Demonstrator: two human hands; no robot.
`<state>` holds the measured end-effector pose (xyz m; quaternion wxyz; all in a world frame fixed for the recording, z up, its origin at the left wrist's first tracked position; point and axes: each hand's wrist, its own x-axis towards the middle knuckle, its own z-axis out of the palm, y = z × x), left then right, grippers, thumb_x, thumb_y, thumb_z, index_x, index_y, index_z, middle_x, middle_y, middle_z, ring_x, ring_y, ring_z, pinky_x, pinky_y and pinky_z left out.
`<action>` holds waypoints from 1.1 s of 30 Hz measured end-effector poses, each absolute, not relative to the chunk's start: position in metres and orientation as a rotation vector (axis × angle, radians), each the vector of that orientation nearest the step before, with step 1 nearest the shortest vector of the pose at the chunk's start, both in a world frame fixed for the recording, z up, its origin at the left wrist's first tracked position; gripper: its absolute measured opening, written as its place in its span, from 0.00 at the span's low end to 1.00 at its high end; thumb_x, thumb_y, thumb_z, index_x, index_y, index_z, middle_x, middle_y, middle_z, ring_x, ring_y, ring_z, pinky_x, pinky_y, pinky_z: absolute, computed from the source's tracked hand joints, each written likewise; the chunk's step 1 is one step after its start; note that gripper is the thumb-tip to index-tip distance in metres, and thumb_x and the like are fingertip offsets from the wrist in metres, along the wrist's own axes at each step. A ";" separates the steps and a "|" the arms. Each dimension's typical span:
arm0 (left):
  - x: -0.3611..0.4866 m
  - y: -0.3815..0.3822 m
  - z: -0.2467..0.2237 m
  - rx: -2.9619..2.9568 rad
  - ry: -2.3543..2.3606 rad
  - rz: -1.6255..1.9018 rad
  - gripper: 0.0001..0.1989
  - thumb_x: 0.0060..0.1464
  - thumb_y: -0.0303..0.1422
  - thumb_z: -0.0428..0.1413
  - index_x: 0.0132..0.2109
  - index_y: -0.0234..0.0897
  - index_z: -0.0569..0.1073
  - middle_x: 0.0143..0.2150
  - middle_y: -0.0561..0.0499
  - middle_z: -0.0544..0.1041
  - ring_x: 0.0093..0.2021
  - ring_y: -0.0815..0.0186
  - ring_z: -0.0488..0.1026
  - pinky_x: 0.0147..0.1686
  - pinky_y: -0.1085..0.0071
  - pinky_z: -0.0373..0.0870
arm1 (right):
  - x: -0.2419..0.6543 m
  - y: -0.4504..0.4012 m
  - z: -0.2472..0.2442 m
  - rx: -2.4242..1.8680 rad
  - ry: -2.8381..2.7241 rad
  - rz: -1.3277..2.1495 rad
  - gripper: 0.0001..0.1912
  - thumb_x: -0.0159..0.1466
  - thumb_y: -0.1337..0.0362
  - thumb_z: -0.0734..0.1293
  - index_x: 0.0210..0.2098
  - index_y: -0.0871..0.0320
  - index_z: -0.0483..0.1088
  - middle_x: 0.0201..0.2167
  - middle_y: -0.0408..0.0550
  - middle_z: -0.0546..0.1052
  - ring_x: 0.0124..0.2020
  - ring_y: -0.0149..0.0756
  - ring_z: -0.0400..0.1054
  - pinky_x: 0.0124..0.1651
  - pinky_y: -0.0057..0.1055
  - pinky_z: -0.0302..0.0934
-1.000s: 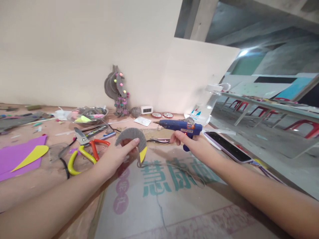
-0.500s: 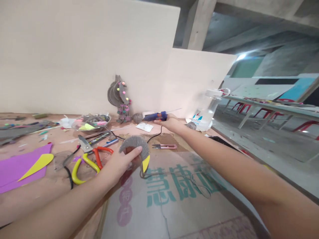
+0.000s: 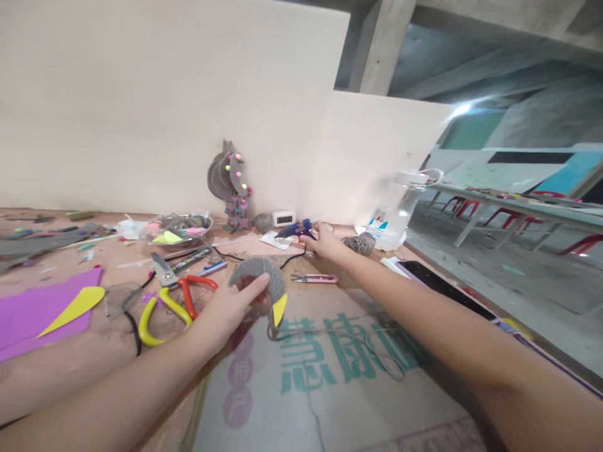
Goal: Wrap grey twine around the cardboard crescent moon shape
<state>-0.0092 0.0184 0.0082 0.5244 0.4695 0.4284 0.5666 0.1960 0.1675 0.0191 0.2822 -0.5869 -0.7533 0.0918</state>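
A: Hands?

B: Left hand (image 3: 235,304) gripping the grey crescent (image 3: 252,269), thumb on its face, yellow tip toward the front edge of the worktop (image 3: 108,345). Crescent sits over the back left corner of the printed cardboard (image 3: 264,389). Right hand (image 3: 326,242) at the handle of the glue gun (image 3: 293,230), near the worktop's back edge. Can't tell if those fingers are clasped or loose.

A: Next to them?

B: Pink snips (image 3: 323,279) lying between the hands. Yarn bundle (image 3: 358,243) just right of the right hand. Scissors (image 3: 175,306), one handle yellow, one orange, left of the crescent.

A: Further out?

B: Purple sheets (image 3: 47,295) toward the left edge, yellow cutout (image 3: 75,309) on top. Along the back edge: bowl (image 3: 210,221) of scraps, grey ornament (image 3: 221,179) with coloured balls, white clock (image 3: 284,218). Bottle (image 3: 393,216) near the back right corner. Phone (image 3: 447,290) along the right edge.
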 end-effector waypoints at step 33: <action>-0.013 0.017 0.008 1.466 1.225 1.261 0.11 0.48 0.38 0.56 0.24 0.36 0.69 0.21 0.54 0.71 0.23 0.69 0.67 0.26 0.74 0.62 | 0.193 0.035 0.023 -1.121 -2.268 0.334 0.09 0.60 0.63 0.63 0.37 0.58 0.72 0.36 0.48 0.76 0.38 0.37 0.68 0.41 0.34 0.60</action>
